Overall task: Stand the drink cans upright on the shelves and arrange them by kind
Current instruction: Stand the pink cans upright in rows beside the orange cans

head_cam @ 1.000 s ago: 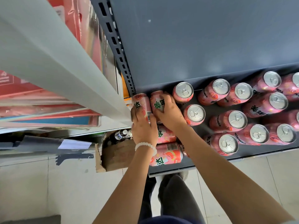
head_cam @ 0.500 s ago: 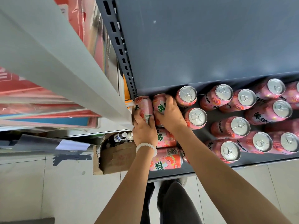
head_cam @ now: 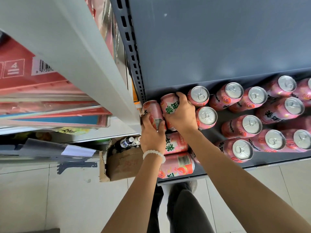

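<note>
At the far left corner of the dark shelf (head_cam: 277, 165), I am gripping two pink drink cans side by side, one in each of my hands. My left hand (head_cam: 152, 137), with a white bead bracelet (head_cam: 154, 153) at the wrist, is curling its fingers around the left can (head_cam: 152, 111), which is sitting against the slotted upright post (head_cam: 131, 52). My right hand (head_cam: 182, 115) is wrapping over the right can (head_cam: 169, 105), its fingertips hooking the top edge. The two cans are touching each other. Just below my wrists, two more pink cans (head_cam: 176, 143) are lying on their sides near the shelf's front edge. To the right of my right hand, a crowd of the same pink cans (head_cam: 252, 125) is standing with silver pull-tab lids facing up, packed close in loose rows. Left of my left hand, a torn cardboard box (head_cam: 122, 163) holding bottles (head_cam: 125, 142) is sitting on the tiled floor (head_cam: 50, 199).
</note>
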